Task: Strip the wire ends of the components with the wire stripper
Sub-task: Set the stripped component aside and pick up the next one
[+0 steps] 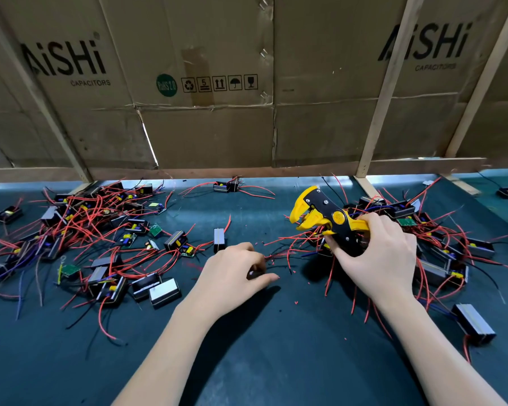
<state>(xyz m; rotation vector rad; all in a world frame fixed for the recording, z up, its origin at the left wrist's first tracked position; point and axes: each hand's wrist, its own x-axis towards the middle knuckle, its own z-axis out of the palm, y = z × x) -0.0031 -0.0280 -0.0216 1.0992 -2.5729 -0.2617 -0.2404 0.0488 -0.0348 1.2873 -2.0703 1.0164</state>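
Fingers, right hand (376, 253): curled round the handles of the yellow-and-black wire stripper (326, 218), whose head gapes open, pointing away from the person.
Fingers, left hand (235, 271): curled over a small dark component (254, 273), thumb beside it; whether they truly pinch it cannot be told.
Open room: bare dark mat (247, 347) lies nearer the person than the stripper.
Edges: cardboard wall (206, 127) closes the far side beyond the stripper.
Components: one wired heap (79, 230) left of the stripper, another (440, 247) right of and beneath it.
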